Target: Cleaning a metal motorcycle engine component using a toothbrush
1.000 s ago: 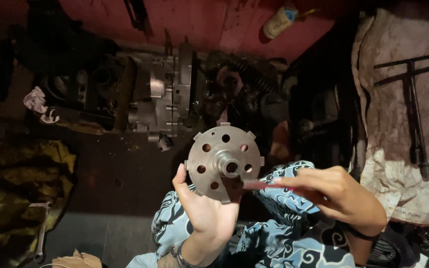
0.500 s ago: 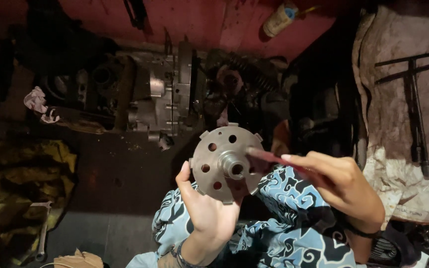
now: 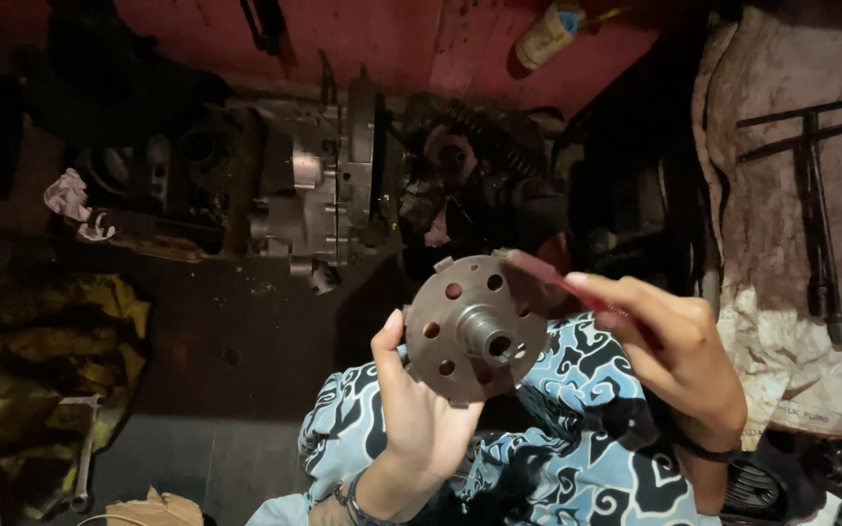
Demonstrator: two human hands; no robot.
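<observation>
Left hand grips perforated metal hub at its 7 o'clock edge — right hand pinches a red brush against its 2 o'clock rim.

The person wears trousers in pale blue with a bold black and white swirling cloud pattern. A dark band circles the right wrist, and another band rings the left wrist.

The round metal disc is grey-brown with dark holes. The trousers are light blue with black swirly clouds. The wall is red, the cloth dirty white.
</observation>
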